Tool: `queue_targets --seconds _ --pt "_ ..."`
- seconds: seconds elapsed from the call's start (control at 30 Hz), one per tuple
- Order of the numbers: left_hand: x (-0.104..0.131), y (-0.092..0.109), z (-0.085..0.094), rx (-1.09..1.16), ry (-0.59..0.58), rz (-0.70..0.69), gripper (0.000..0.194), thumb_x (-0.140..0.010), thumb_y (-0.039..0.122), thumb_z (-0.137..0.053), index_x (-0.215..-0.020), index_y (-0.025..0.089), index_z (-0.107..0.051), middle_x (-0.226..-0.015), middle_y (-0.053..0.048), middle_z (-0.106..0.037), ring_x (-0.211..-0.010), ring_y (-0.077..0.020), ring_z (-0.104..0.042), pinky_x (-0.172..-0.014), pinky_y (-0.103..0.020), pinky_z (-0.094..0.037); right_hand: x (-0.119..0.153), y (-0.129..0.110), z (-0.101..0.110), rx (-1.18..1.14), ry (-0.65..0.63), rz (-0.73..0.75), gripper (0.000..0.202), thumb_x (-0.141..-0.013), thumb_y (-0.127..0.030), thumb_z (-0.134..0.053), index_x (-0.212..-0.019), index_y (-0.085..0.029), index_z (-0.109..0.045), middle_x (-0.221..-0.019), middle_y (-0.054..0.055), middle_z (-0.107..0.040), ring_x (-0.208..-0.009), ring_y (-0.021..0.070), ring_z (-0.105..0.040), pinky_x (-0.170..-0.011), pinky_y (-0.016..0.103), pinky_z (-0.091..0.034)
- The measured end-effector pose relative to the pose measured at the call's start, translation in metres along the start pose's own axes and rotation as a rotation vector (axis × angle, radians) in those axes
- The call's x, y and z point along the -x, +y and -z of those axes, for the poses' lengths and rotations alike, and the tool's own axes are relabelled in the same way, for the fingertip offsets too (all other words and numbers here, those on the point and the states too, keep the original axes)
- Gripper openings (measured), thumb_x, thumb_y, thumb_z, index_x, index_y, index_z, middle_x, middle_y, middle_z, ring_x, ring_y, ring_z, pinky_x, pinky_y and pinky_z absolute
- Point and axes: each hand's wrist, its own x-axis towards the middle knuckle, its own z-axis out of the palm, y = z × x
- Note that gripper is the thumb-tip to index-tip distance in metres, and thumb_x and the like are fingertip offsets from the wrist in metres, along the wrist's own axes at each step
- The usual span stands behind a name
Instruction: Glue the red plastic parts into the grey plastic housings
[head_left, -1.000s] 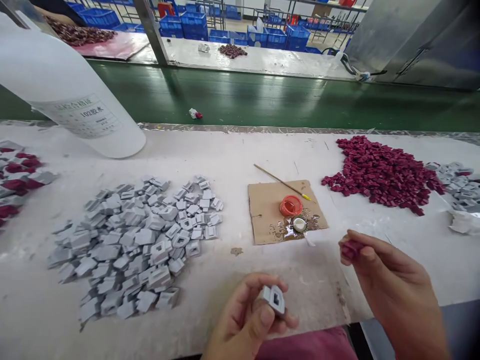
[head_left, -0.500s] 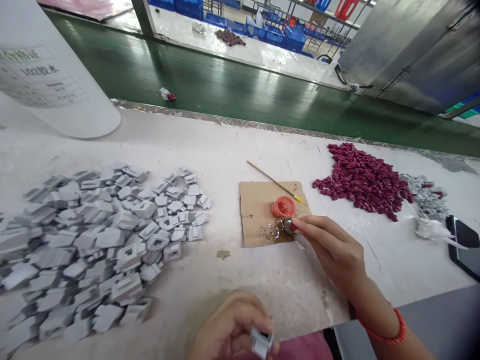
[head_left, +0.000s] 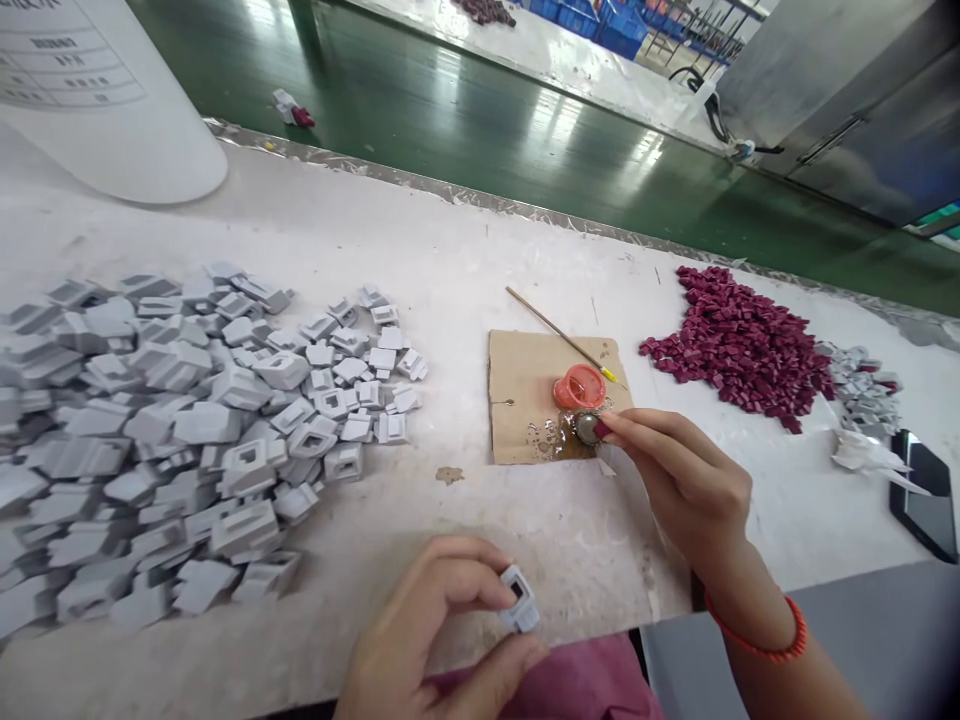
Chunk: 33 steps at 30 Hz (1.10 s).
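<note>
One maroon piece (head_left: 601, 427) pinched in your right hand (head_left: 686, 485) seems mid-dip at the cap (head_left: 586, 430) by its fingertips, needing a light lift next, while your left hand (head_left: 427, 630) pinches a grey block (head_left: 520, 604).

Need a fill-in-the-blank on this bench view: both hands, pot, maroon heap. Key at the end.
The small block with a square hole in the left hand is coloured ____. A round red pot stands on a flat brown sheet of ____. The heap of small maroon pieces lies to the ____ of that sheet. The orange-red bracelet is on the ____ wrist.

Missing words: grey; cardboard; right; right
</note>
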Motion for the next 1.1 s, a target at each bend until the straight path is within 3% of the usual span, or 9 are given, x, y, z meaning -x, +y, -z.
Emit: queue_targets --seconds 0.17,0.4,0.5,0.6,0.73,0.9,1.1 --pt "0.000 -0.010 0.000 -0.380 0.012 -0.192 0.027 -0.080 0.024 -0.071 -0.104 0.030 -0.060 -0.096 0.001 -0.067 -0.082 -0.0136 -0.069 -0.077 -0.016 -0.054 0.004 -0.003 0.003 0.068 0.040 -0.034 0.049 -0.085 0.001 -0.060 -0.122 -0.030 -0.061 -0.100 0.003 -0.066 -0.089 0.0166 -0.065 -0.078 0.030 -0.059" --pt "-0.001 -0.016 -0.006 -0.510 0.028 -0.440 0.021 -0.080 0.006 -0.067 -0.095 0.018 -0.057 -0.087 -0.001 -0.069 -0.084 -0.0133 -0.065 -0.081 -0.020 -0.052 0.014 -0.006 0.008 0.134 0.061 -0.017 0.043 -0.083 0.002 -0.063 -0.117 -0.023 -0.064 -0.099 0.004 -0.066 -0.087 0.0150 -0.065 -0.079 0.028 -0.057" --pt "-0.004 -0.017 -0.009 -0.510 0.081 -0.436 0.022 -0.077 0.006 -0.073 -0.089 0.016 -0.058 -0.081 0.000 -0.068 -0.083 -0.0137 -0.061 -0.079 -0.022 -0.051 0.019 -0.028 0.009 0.031 0.104 -0.143 0.035 -0.082 -0.002 -0.065 -0.111 -0.021 -0.065 -0.098 0.003 -0.067 -0.088 0.0143 -0.064 -0.077 0.026 -0.056" --pt "-0.004 -0.019 -0.011 -0.518 0.110 -0.419 0.024 -0.075 0.009 -0.077 -0.087 0.016 -0.057 -0.080 0.000 -0.068 -0.081 -0.0138 -0.059 -0.076 -0.023 -0.051 0.029 -0.057 0.003 -0.225 0.064 -0.272 0.021 -0.085 -0.008 -0.065 -0.103 -0.018 -0.065 -0.095 0.003 -0.066 -0.088 0.0131 -0.063 -0.074 0.022 -0.057" --pt "-0.003 -0.019 -0.011 -0.504 0.096 -0.377 0.019 -0.078 0.009 -0.074 -0.085 0.017 -0.057 -0.079 0.000 -0.067 -0.079 -0.0130 -0.059 -0.074 -0.023 -0.051 0.042 -0.082 -0.013 -0.415 -0.028 -0.232 0.023 -0.087 -0.005 -0.060 -0.107 -0.016 -0.062 -0.098 0.004 -0.065 -0.094 0.0116 -0.063 -0.080 0.017 -0.056" --pt "-0.003 -0.015 -0.009 -0.453 0.090 -0.363 0.016 -0.080 0.013 -0.072 -0.089 0.016 -0.059 -0.084 -0.001 -0.069 -0.082 -0.0127 -0.060 -0.078 -0.021 -0.051 0.045 -0.085 -0.018 -0.428 -0.064 -0.198 0.025 -0.088 -0.002 -0.054 -0.108 -0.016 -0.063 -0.106 0.004 -0.065 -0.102 0.0101 -0.063 -0.092 0.015 -0.052" --pt "-0.004 -0.014 -0.009 -0.413 0.069 -0.335 0.018 -0.079 0.014 -0.073 -0.091 0.015 -0.060 -0.086 -0.001 -0.069 -0.082 -0.0128 -0.061 -0.076 -0.021 -0.052 0.038 -0.084 -0.017 -0.426 -0.058 -0.162 0.022 -0.090 -0.004 -0.053 -0.105 -0.014 -0.066 -0.101 0.007 -0.069 -0.097 0.0137 -0.067 -0.085 0.019 -0.058"
